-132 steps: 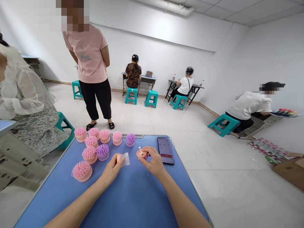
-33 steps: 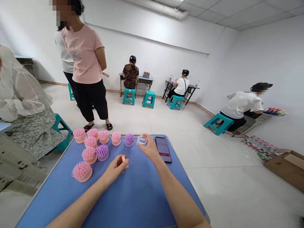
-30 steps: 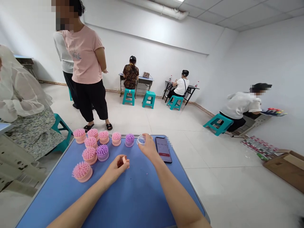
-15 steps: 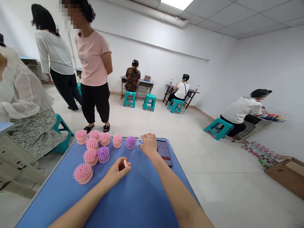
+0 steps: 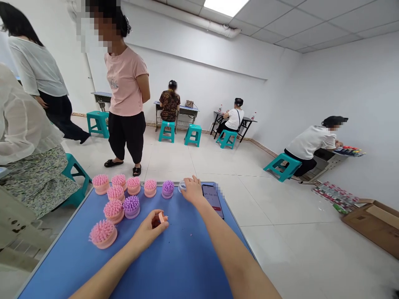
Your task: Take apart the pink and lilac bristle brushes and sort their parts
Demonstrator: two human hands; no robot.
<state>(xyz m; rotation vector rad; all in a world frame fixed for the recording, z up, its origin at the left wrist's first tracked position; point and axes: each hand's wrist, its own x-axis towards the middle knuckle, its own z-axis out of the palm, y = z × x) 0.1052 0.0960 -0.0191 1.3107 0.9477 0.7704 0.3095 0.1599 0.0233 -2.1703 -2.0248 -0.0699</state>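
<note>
On the blue tabletop, a hand could pass low between the two forearms, over a broad stretch reaching up to the left hand. A narrower lane runs between that hand, with its small peach plastic piece, and the right hand. Beyond it, the squat purple-bristled brush and clear round plastic cup stand in the way. Pink-bristled brushes with peach bases crowd the far left. Beside the right hand, the dark flat phone narrows the passage along the right edge.

Head-worn single view, facing forward and down over near tabletop.
</note>
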